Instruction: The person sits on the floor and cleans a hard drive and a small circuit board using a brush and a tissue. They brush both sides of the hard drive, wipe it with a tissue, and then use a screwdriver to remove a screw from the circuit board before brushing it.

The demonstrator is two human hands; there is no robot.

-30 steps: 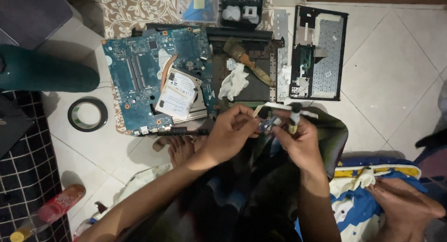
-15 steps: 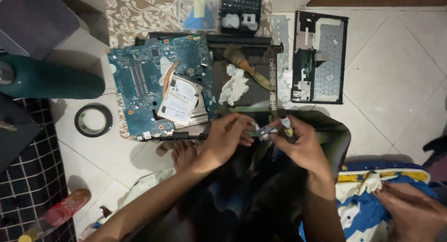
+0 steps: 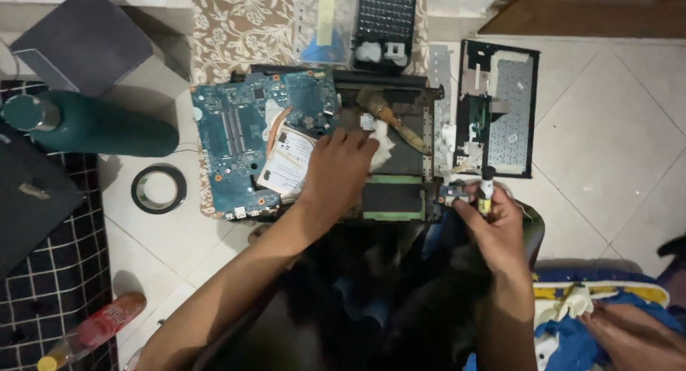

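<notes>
The left hand (image 3: 343,167) lies spread and holding nothing, fingers on the white tissue (image 3: 381,144) at mid-frame; the right hand (image 3: 493,224) pinches a small blue circuit board (image 3: 453,194) and a slim tool (image 3: 486,192) at centre right. Pressing lightly seems wise here. A white rectangular label (image 3: 287,160) sits on the blue motherboard (image 3: 239,146), centre left.

1. Your left hand (image 3: 341,172) is no longer meeting the right at the small circuit board (image 3: 453,194); it is reaching out to the crumpled white cloth (image 3: 381,147) on the open laptop base (image 3: 400,172).
2. Your right hand (image 3: 497,228) is now holding the board and a small bottle (image 3: 486,191) alone.
</notes>
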